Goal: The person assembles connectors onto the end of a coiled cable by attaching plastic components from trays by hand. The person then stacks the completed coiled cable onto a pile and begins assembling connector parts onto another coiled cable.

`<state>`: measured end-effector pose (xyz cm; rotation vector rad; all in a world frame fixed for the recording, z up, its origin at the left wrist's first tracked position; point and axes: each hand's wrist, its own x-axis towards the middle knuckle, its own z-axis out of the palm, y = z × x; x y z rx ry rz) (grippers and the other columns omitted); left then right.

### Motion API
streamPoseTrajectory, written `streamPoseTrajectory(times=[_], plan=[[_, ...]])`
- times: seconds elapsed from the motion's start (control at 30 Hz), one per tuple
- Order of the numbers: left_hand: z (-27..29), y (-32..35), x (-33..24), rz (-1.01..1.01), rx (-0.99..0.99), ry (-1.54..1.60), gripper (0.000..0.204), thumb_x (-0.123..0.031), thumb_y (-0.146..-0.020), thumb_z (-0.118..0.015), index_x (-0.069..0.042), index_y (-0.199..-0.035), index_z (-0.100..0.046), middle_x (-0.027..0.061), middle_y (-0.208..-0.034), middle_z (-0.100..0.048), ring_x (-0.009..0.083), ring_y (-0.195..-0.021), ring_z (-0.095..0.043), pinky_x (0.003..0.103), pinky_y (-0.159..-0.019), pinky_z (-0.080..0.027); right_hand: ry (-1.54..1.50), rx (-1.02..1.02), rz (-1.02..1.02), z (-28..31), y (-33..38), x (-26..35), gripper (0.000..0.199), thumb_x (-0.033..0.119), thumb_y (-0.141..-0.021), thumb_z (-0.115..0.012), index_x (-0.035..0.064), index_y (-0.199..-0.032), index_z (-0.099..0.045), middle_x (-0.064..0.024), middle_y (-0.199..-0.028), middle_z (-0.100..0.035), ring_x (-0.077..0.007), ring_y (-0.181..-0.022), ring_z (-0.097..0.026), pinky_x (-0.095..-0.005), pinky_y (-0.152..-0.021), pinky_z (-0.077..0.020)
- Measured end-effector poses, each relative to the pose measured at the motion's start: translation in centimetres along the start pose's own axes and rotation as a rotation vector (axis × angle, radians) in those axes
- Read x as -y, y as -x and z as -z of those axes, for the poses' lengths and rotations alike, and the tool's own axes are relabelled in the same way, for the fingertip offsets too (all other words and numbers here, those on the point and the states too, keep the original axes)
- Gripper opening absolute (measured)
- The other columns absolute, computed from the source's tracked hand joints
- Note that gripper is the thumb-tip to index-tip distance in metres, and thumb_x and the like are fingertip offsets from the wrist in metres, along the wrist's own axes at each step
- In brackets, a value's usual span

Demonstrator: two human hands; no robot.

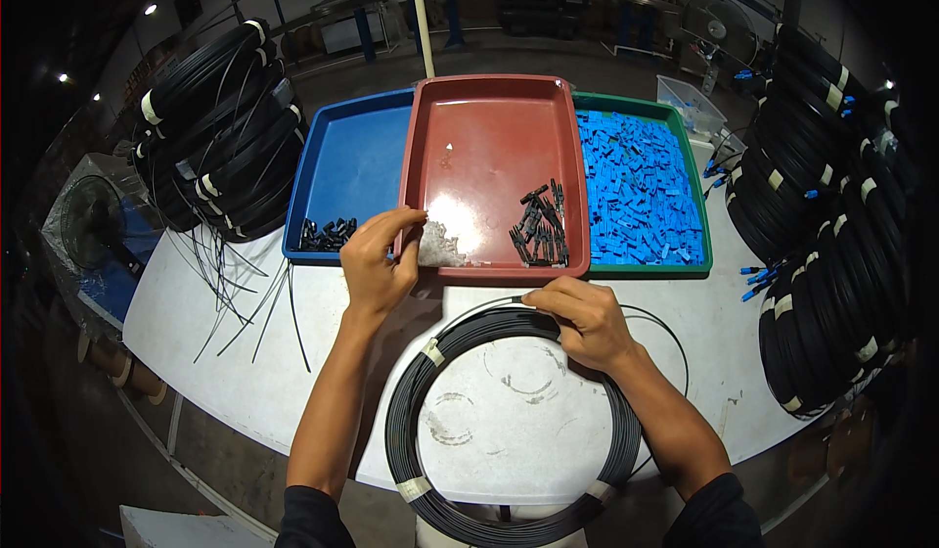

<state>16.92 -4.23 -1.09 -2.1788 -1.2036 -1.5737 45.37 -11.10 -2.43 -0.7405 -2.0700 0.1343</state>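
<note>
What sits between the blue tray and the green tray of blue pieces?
In the head view, the red tray, holding small black parts and clear bits.

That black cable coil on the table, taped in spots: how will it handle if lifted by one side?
The black cable coil will probably sag rather than stay round: thin strands, bound only by a few white tape bands. Likely light, since the right hand grips it casually. A loose strand bowing outward may snag.

Place: factory assembly hall
Evidence: stacked black cable coils, parts trays on a white table, steel racking behind
</note>
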Motion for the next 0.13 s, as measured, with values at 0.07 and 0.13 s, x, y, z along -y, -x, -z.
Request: streamPoseTrajectory(times=[0.07, 0.13], plan=[[0.0, -1.3, 0.7, -0.012, 0.140, -0.004, 0.026, 0.003, -0.079, -0.071, -0.006, -0.103, -0.076, 0.0127, -0.099, -0.077, 0.0273, -0.094, -0.074, 0.036, -0.085, -0.056, -0.003, 0.002, -0.005, -0.1, 0.0, -0.1, 0.046, -0.017, -0.061, -0.054, -0.0005, -0.099, -0.075, -0.0133, -0.087, -0.071, -0.0262, -0.073, -0.069, -0.0334, -0.065, -0.0558], [-0.1, -2.2, 1.3, -0.024, 0.283, -0.004, 0.029, 0.003, -0.078, -0.070, -0.007, -0.104, -0.077, 0.0136, -0.100, -0.077, 0.0288, -0.097, -0.073, 0.038, -0.087, -0.056, -0.002, 0.010, -0.029, -0.3, 0.0, -0.2, 0.045, -0.017, -0.063, -0.055, 0.0012, -0.099, -0.076, -0.0135, -0.089, -0.072, -0.0260, -0.076, -0.070, -0.0337, -0.067, -0.0566]])
